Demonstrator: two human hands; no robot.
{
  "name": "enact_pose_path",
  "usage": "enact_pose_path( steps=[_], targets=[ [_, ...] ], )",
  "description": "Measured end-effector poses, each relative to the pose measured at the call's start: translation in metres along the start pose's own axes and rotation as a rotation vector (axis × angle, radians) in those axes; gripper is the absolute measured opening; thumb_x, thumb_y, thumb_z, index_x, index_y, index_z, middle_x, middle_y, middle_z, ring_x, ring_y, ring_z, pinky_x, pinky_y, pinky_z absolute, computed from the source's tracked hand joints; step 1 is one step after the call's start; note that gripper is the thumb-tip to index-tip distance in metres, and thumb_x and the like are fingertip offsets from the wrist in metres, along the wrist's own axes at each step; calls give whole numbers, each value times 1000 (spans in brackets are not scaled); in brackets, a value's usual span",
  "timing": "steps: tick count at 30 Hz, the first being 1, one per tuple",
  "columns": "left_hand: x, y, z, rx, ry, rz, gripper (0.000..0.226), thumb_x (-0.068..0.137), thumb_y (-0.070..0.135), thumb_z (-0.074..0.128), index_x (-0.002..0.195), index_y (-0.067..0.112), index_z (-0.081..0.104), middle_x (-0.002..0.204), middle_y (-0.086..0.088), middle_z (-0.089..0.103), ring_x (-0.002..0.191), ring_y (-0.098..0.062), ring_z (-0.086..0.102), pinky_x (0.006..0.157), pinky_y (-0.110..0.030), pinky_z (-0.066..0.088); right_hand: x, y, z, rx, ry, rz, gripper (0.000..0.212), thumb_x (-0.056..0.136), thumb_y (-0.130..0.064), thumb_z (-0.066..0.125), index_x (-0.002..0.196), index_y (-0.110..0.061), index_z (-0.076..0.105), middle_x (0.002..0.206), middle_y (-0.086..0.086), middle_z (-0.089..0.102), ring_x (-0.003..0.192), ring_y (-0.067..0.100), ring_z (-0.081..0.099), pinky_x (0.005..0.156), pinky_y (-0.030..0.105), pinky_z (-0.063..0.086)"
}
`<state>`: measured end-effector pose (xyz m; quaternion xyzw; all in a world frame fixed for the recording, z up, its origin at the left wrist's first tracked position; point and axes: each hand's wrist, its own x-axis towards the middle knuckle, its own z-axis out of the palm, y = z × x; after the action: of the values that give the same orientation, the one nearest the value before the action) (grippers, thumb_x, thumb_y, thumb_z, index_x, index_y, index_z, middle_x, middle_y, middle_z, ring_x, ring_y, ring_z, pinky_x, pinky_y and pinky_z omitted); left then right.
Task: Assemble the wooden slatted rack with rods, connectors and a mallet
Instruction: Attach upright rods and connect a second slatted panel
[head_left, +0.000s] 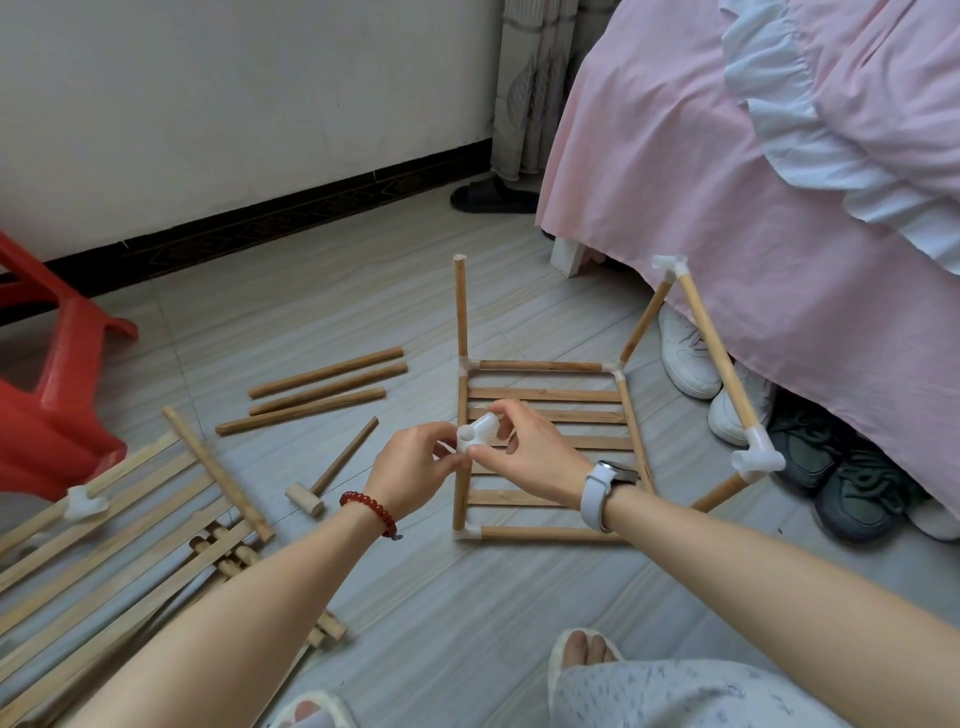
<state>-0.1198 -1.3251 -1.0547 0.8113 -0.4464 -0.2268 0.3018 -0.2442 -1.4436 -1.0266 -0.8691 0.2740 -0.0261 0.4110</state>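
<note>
A partly built rack (550, 395) lies on the floor at the centre: a rod frame with wooden slats across it and white corner joints. An upright rod (460, 306) rises from its far left corner. At its right side a sloping rod (719, 358) carries white connectors at both ends. Above the frame's left rail, my left hand (410, 470) and my right hand (524, 449) both pinch one white plastic connector (475, 432). A small wooden mallet (332, 475) lies on the floor to the left of my hands.
Three loose rods (322, 389) lie left of the frame. More slats, rods and a white connector (83, 503) are piled at the lower left beside a red plastic stool (52, 405). A pink-covered bed (753, 208) and several shoes (737, 405) crowd the right. My slippered feet are at the bottom.
</note>
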Motion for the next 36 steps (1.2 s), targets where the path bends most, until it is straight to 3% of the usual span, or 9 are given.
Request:
enact_pose_path(
  steps=[3, 6, 12, 18, 23, 29, 31, 33, 36],
  targets=[
    [0, 0, 1, -16, 8, 3, 24, 86, 25, 67, 109, 19, 68, 95, 10, 68, 89, -4, 62, 84, -30, 53, -1, -2, -2, -15, -46, 2, 64, 85, -41, 63, 138, -17, 35, 87, -9, 55, 78, 5, 54, 68, 21, 44],
    [1, -1, 0, -20, 5, 6, 24, 85, 25, 69, 107, 17, 69, 93, 9, 68, 88, -4, 62, 82, -25, 52, 0, -5, -5, 27, -128, 26, 66, 88, -33, 62, 143, -15, 31, 88, 0, 63, 79, 12, 62, 70, 23, 51],
    [3, -5, -5, -89, -80, 13, 24, 89, 21, 64, 113, 19, 66, 103, 10, 65, 85, 2, 59, 69, -5, 44, 3, -13, -10, 6, -215, 42, 68, 96, -25, 50, 151, -11, 13, 88, 0, 53, 73, 7, 50, 71, 24, 44],
    [4, -6, -4, -115, -66, 5, 20, 89, 20, 64, 109, 17, 67, 100, 9, 66, 83, 3, 60, 69, -5, 45, -2, -16, -2, -258, -217, -21, 75, 95, -37, 50, 151, -16, 5, 116, 9, 61, 96, 20, 58, 79, 31, 47],
    [4, -10, 3, -120, -100, 21, 18, 88, 13, 64, 105, 16, 68, 99, 5, 68, 84, 0, 61, 81, -16, 51, -1, -14, -2, -347, -189, -142, 58, 99, -19, 43, 150, -23, 17, 134, 4, 51, 119, 22, 50, 94, 33, 42],
    [4, -14, 8, -126, -102, 9, 22, 89, 14, 64, 111, 17, 68, 100, 8, 66, 85, -1, 60, 82, -17, 49, -1, -3, -5, -187, -106, -94, 50, 96, -19, 50, 142, -16, 28, 124, 12, 56, 108, 25, 56, 90, 36, 47],
    [4, -15, 8, -123, -108, 19, 24, 88, 16, 65, 112, 17, 67, 102, 6, 67, 86, -1, 61, 85, -21, 52, 2, 2, -6, -188, -98, -109, 44, 96, -18, 49, 139, -16, 37, 125, 8, 57, 110, 21, 54, 90, 29, 44],
    [3, -17, 6, -131, -77, 14, 35, 86, 22, 67, 120, 17, 62, 109, 8, 64, 93, -5, 62, 86, -27, 53, 5, 4, -6, -155, -102, -126, 41, 96, -14, 50, 137, -16, 44, 127, 4, 56, 110, 15, 53, 89, 22, 40],
    [2, -18, -2, -140, 27, 34, 66, 83, 31, 70, 140, 24, 38, 127, 15, 40, 104, -7, 54, 82, -25, 53, 6, 7, -6, -37, -96, -107, 36, 94, -13, 53, 130, -17, 54, 124, -1, 59, 102, 6, 52, 83, 12, 37]
  ],
)
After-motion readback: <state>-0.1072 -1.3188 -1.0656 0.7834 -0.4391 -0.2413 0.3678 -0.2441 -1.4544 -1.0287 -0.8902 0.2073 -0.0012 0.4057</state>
